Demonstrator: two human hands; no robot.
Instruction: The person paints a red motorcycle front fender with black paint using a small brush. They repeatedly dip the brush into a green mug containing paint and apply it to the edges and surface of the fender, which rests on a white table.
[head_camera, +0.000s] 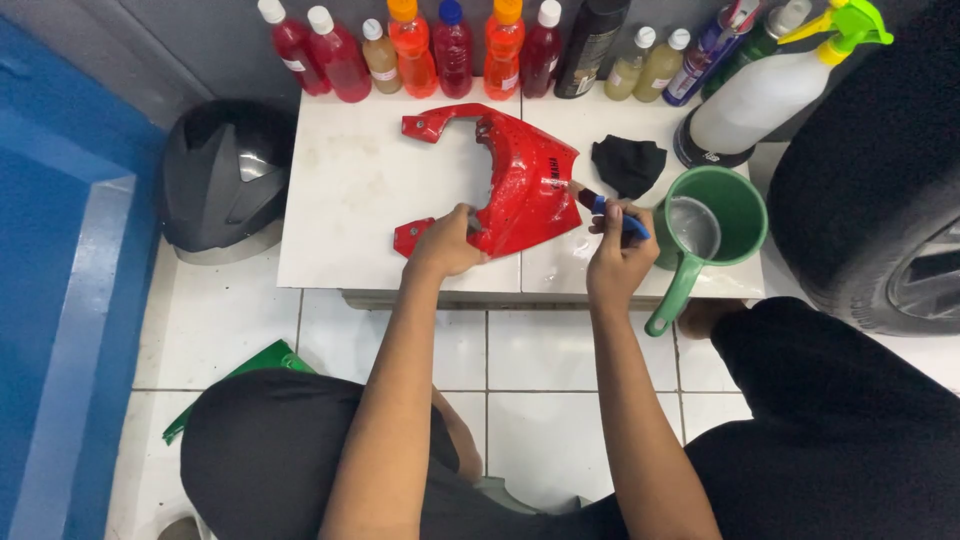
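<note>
A glossy red motorcycle body panel (515, 175) lies on a low white tiled stand (350, 200). My left hand (445, 243) grips the panel's near edge and steadies it. In my right hand (618, 255) is a small brush with a blue handle (612, 212); its dark bristle end touches the panel's right side. A green dipper (735, 200) holding a clear cup stands just right of my right hand. A black cloth (628, 163) lies behind the brush.
Several bottles of red, orange and yellowish liquid (430, 45) line the wall, with spray bottles (770, 90) to the right. A dark helmet (225, 170) sits left of the stand. A car tyre (880, 170) is on the right. A green panel (250, 372) lies on the tiled floor.
</note>
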